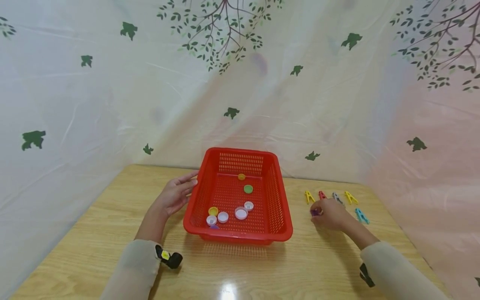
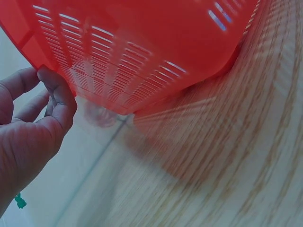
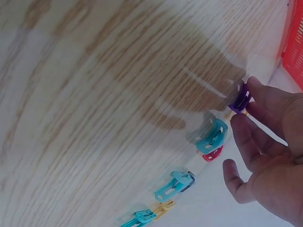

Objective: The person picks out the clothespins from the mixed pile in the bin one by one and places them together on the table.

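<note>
A red plastic basket (image 1: 240, 238) with slotted walls stands in the middle of the table. My left hand (image 1: 178, 194) holds its left rim, thumb and fingertips at the edge in the left wrist view. Right of the basket, my right hand (image 1: 331, 214) pinches a purple clothespin (image 3: 241, 98) between thumb and fingers, low over the table. Around that hand lie a yellow clothespin (image 1: 309, 196), a red clothespin (image 1: 322, 194), a grey clothespin (image 1: 337, 197), another yellow clothespin (image 1: 351, 197) and a teal clothespin (image 1: 362, 216). More teal clothespins show in the right wrist view, including one (image 3: 213, 137) beside the purple one.
Inside the basket lie several bottle caps: white caps (image 1: 241, 213) and a yellow cap (image 1: 213, 211) near the front, a green cap (image 1: 248, 189) farther back. The wooden table (image 1: 93, 233) ends at a pale curtain (image 1: 187, 116) printed with leaves.
</note>
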`<state>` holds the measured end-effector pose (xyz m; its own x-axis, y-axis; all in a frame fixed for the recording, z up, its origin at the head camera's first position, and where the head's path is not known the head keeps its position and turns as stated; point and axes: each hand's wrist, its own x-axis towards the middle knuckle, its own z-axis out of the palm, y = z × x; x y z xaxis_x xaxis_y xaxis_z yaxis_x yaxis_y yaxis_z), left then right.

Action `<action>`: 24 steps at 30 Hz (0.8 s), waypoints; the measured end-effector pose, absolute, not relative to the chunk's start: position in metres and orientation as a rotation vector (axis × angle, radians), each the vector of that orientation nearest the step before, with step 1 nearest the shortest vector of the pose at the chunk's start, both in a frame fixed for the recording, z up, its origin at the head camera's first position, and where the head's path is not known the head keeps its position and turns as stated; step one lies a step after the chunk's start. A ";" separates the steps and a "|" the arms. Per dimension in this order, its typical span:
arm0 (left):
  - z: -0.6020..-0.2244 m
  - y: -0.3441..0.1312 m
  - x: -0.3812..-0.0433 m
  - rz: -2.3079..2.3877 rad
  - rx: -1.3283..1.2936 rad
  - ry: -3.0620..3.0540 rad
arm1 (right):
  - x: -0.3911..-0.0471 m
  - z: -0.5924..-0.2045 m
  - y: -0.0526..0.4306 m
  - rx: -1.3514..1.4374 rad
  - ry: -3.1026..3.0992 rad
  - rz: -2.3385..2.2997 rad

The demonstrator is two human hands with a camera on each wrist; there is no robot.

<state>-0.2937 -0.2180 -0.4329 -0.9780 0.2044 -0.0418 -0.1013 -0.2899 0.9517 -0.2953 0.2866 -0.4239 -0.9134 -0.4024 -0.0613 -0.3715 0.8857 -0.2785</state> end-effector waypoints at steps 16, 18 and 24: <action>-0.432 -0.217 -0.293 2.368 0.118 1.744 | -0.296 -0.420 0.291 -0.639 2.965 -0.407; -0.432 -0.217 -0.293 2.368 0.122 1.744 | -0.296 -0.417 0.292 -0.659 2.971 -0.416; -0.431 -0.218 -0.292 2.371 0.150 1.748 | -0.299 -0.398 0.289 -0.723 3.029 -0.487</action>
<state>-0.2924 -0.2178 -0.4313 -0.9765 0.2130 -0.0322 -0.0938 -0.2860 0.9536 -0.2986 0.2892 -0.3976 -0.8948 -0.4391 0.0805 -0.4422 0.8471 -0.2949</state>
